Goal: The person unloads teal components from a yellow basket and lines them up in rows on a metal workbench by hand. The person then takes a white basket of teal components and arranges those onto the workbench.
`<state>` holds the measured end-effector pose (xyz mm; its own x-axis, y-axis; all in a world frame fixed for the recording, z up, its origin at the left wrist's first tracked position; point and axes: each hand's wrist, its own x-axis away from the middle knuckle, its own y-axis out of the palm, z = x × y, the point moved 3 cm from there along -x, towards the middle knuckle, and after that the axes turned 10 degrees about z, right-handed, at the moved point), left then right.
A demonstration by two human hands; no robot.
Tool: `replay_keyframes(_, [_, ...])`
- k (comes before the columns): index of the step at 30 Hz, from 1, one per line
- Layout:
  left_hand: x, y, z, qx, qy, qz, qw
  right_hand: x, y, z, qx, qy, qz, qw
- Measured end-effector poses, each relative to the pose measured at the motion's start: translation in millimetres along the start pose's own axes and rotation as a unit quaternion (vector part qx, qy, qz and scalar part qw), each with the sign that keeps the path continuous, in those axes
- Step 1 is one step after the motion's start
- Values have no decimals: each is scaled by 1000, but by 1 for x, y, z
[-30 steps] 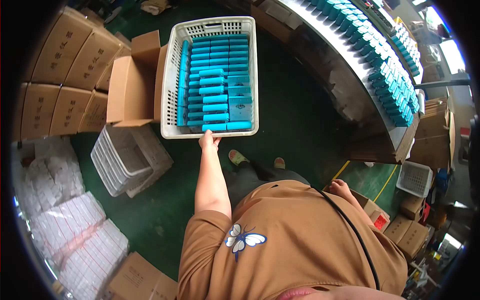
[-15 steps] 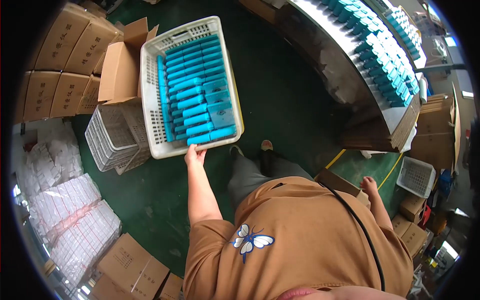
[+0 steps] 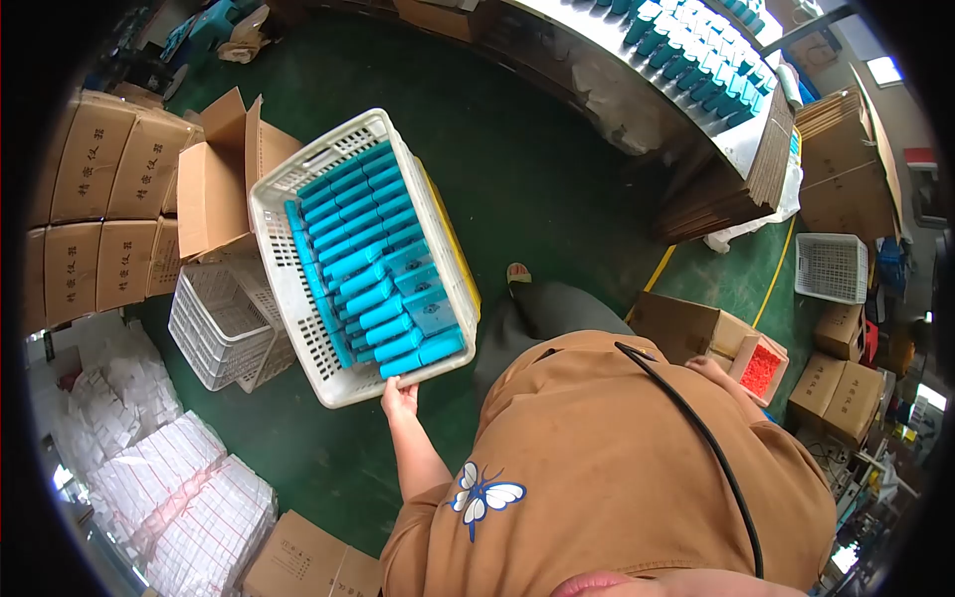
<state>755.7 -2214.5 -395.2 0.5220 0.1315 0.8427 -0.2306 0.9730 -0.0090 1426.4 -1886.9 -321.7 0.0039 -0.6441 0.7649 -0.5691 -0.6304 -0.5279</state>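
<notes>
My left hand (image 3: pixel 401 398) grips the near rim of a white plastic crate (image 3: pixel 355 395), the fingers partly hidden at its edge. Rows of turquoise blocks or cases (image 3: pixel 358 214) fill the crate, some of them stacked higher near my hand. A yellow edge (image 3: pixel 450 249) shows along the crate's right side. At my right side, my right hand (image 3: pixel 708 368) is beside a small box of red pieces (image 3: pixel 761 368). Its fingers are too small and blurred to show whether they hold anything.
Printed cartons (image 3: pixel 90 159) are stacked at left, beside an open carton (image 3: pixel 214 194) and empty white crates (image 3: pixel 214 328). Wrapped white bundles (image 3: pixel 189 507) lie lower left. A metal table (image 3: pixel 607 40) with turquoise pieces and stacked cardboard (image 3: pixel 736 184) stands at upper right.
In view, the crate has shifted down and left, with my left hand still on its rim. My right hand has moved lower and left, and the box of red pieces has come into sight.
</notes>
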Motion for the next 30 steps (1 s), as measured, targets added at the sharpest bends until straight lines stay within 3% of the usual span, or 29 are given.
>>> replay_keyframes(2, [-5,-8,3,-14,8,-9,1000,-24,26,16,-188,16,101,977])
replay_keyframes(3, [-2,-15,1,-14,2,-10,1000,-31,20,13,-187,8,98,977])
replay_keyframes(7, [-5,-15,-5,-17,-8,-7,1000,-36,22,-30,-152,-19,43,987])
replay_keyframes(10, [-13,-11,-9,-9,1,3,1000,-31,17,-78,-40,-81,28,996])
replay_keyframes(15, [-1,-6,-20,23,70,95,993,-115,-17,-103,91,-143,4,986])
replay_keyframes(18, [-8,-5,-27,47,119,117,985,-138,-60,-168,69,-173,5,982])
replay_keyframes(24, [16,-6,-35,35,117,154,980,-212,-144,-303,95,-296,27,950])
replay_keyframes(30, [53,-16,-122,92,75,150,982,-239,-190,-390,55,-316,49,946])
